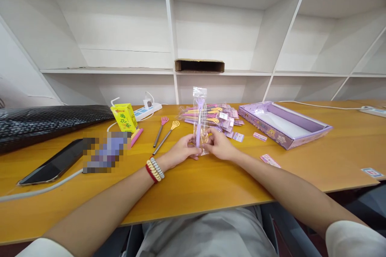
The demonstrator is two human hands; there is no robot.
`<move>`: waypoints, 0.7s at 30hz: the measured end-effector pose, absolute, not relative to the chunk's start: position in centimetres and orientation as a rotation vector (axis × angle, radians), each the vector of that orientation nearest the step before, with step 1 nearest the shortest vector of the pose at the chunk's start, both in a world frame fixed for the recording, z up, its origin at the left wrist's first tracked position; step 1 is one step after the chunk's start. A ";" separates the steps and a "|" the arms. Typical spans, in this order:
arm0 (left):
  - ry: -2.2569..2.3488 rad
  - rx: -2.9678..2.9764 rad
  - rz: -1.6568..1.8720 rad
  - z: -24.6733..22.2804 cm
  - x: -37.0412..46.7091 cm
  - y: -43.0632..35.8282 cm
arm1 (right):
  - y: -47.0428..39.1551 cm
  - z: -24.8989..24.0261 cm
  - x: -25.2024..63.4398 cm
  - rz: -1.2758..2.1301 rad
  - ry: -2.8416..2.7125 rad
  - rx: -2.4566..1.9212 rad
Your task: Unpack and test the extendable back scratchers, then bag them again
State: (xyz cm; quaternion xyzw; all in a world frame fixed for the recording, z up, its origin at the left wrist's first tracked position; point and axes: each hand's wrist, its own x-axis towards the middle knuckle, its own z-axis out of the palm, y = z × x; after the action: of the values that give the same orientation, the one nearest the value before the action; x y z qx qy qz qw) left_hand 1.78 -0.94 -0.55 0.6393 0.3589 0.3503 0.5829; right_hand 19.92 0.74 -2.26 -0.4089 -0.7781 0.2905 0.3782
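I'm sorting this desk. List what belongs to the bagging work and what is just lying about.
In use:
left hand and right hand holding the purple scratcher in its clear bag
pink scratcher, yellow scratcher
pile of bagged scratchers
purple box

Lying about:
yellow drink carton
phone
power strip

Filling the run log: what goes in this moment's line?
left hand + right hand: hold bagged purple scratcher upright | table

Purple scratcher (pixel 199 122), yellow drink carton (pixel 124 117), lilac box (pixel 283 122), black patterned keyboard (pixel 45 122), orange-brown table (pixel 196 184)
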 end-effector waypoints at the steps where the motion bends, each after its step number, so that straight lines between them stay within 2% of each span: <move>1: 0.849 1.491 0.821 -0.7 1.9 -1.0 | 0.8 -2.4 19.9 0.742 -1.994 -1.060; 15: 0.887 1.546 0.905 -0.6 1.7 -0.3 | 1.2 -2.4 20.2 0.832 -2.059 -0.925; 18: 0.891 1.560 0.944 -0.6 1.5 -0.2 | 1.4 -1.6 21.2 0.706 -2.130 -0.907; 21: 0.972 1.581 0.955 -0.8 1.1 0.1 | 2.2 -0.3 23.4 0.429 -2.258 -0.944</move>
State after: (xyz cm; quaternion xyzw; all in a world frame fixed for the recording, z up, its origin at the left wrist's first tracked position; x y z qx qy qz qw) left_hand 1.07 0.09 -0.75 0.6548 0.4024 0.3952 0.5031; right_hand 23.35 2.22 -0.28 -0.3597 -0.8601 0.1634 0.3226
